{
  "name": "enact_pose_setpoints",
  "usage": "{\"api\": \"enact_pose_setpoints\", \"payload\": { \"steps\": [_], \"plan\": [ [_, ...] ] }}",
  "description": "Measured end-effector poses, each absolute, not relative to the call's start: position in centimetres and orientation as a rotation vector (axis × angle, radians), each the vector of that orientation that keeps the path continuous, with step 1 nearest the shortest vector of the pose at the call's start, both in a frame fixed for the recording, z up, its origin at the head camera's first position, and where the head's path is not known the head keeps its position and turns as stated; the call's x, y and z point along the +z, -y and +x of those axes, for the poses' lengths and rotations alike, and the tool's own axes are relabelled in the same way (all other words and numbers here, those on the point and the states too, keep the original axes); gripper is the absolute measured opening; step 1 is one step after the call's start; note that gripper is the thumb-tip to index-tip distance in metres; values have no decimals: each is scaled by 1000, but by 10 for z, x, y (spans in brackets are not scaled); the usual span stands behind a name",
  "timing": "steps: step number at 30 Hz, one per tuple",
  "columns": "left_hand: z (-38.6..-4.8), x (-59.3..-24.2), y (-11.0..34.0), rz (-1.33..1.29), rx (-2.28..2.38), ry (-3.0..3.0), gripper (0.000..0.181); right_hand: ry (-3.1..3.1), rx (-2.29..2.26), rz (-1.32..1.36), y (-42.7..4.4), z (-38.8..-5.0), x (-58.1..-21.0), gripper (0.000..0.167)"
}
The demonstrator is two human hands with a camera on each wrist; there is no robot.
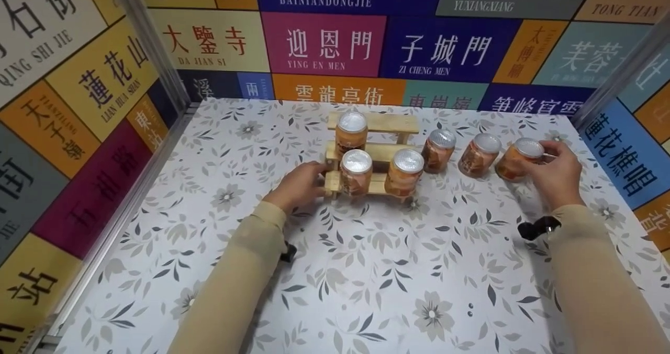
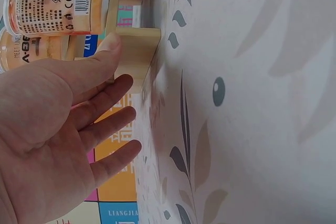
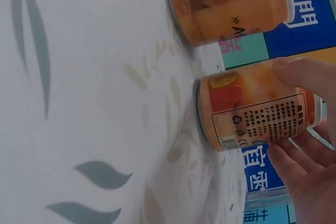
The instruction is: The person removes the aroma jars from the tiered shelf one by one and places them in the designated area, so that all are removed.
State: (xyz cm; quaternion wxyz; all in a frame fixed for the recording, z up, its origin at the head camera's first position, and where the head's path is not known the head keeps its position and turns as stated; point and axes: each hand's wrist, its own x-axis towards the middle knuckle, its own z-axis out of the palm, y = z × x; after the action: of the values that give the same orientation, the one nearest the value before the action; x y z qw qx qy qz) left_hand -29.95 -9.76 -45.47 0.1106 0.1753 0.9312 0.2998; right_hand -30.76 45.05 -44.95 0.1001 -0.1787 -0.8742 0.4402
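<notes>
A small stepped wooden rack stands at the back of the table. Two orange-labelled cans with silver lids, a left one and a right one, sit upright on its lowest step. Behind them, another can stands higher up at the left. My left hand is at the rack's left end; in the left wrist view the thumb touches the wood and the other fingers are spread. With my right hand I grip the rightmost can between thumb and fingers, near its lid.
Between the rack and the gripped can, two more cans, one nearer the rack and one farther right, stand upright on the flower-patterned table. Panels with printed place names rise behind the table and at both sides.
</notes>
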Motion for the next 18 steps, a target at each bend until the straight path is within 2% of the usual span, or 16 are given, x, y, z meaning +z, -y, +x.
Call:
{"api": "enact_pose_setpoints", "payload": {
  "steps": [6,12,18],
  "plan": [
    [-299,-455,98,504,916,-2723,67,2644,1322,-564,-452,-309,-451,92],
    [-298,-455,98,473,937,-2701,69,2720,1211,-460,-447,-308,-445,104],
    [-298,-455,98,538,852,-2755,65,2651,1061,-360,-429,-310,-435,95]
  ]
}}
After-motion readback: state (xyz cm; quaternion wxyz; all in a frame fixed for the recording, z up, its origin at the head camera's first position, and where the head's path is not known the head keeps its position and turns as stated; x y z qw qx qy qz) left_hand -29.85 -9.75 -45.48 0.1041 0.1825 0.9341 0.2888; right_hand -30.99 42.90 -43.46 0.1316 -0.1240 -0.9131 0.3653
